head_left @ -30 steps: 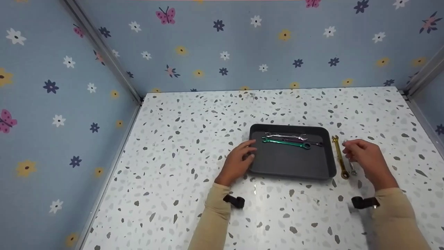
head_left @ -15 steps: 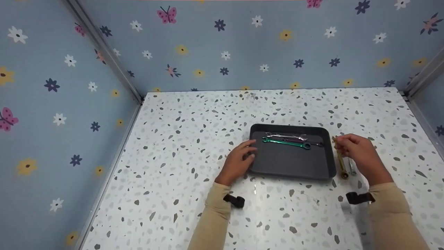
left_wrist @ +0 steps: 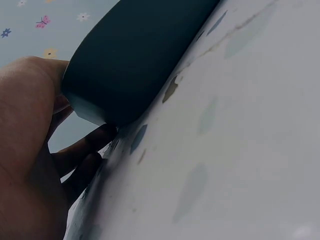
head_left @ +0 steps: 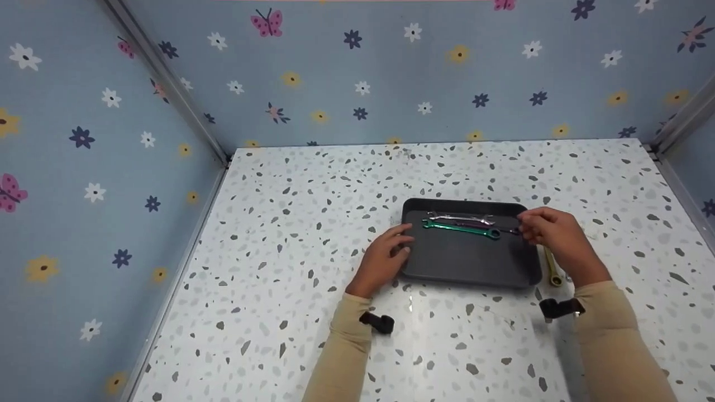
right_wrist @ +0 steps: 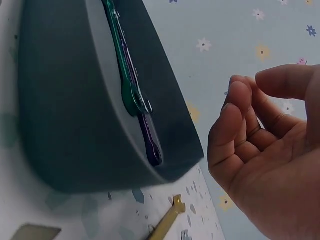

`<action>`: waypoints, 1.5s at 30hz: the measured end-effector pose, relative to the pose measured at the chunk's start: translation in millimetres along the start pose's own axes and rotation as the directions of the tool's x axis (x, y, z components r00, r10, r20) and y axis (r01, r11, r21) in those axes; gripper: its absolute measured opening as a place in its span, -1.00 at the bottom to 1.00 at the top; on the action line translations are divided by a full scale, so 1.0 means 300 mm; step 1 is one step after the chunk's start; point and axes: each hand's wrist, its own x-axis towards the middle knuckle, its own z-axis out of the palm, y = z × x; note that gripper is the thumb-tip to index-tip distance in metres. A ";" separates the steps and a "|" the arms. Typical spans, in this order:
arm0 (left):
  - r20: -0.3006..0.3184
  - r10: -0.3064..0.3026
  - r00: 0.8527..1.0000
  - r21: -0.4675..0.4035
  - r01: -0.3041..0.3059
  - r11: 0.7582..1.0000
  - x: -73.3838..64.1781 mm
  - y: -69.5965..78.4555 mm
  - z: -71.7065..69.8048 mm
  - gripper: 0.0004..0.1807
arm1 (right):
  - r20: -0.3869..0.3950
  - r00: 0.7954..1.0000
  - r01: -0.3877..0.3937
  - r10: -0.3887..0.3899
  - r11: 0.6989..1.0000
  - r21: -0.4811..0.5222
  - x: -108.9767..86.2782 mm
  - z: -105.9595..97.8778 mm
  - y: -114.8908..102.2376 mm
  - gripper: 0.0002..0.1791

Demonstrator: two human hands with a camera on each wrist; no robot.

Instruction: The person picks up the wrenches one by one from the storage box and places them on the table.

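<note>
A dark grey tray (head_left: 469, 259) lies on the speckled table. Inside, along its far side, are a green ratchet wrench (head_left: 461, 228), a silver wrench (head_left: 463, 218) and a purple wrench (right_wrist: 150, 142). My left hand (head_left: 382, 259) touches the tray's left side with spread, slightly bent fingers. Over the tray's right rim hovers my right hand (head_left: 553, 237), its fingers loosely curled; nothing shows between thumb and fingertips in the right wrist view. A gold wrench (head_left: 553, 271) lies just right of the tray, partly hidden under that hand in the head view.
Another silver piece (right_wrist: 185, 235) shows beside the gold wrench, mostly hidden. Blue flowered panels (head_left: 335, 72) with metal corner posts close in the table (head_left: 301, 223) at the back and sides.
My right hand has moved left, from the loose wrenches right of the tray, past the gold wrench, to above the tray's right rim. My left hand and the tray have stayed in place.
</note>
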 end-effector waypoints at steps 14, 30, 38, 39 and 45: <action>0.009 -0.008 1.000 0.001 0.008 1.000 0.002 0.001 0.000 -0.69 | 0.100 0.994 -0.036 0.036 0.999 -0.010 0.055 0.064 -0.024 -0.49; -0.006 0.017 1.000 0.006 -0.017 1.000 0.003 -0.003 -0.002 -0.70 | 0.302 0.952 -0.020 0.044 0.996 -0.083 0.125 0.066 -0.064 -0.38; 0.003 0.002 1.000 0.006 -0.002 1.000 0.003 -0.005 0.000 -0.69 | 0.316 0.947 -0.006 0.053 0.989 -0.147 0.154 0.086 -0.067 -0.40; 0.003 0.000 1.000 0.007 0.000 1.000 0.003 -0.004 -0.001 -0.70 | 0.319 0.946 -0.005 0.055 0.988 -0.156 0.158 0.091 -0.065 -0.41; -0.001 -0.003 1.000 0.000 0.003 1.000 -0.001 -0.012 0.002 -0.70 | 0.337 0.941 0.019 0.039 0.986 -0.168 0.176 0.126 -0.059 -0.49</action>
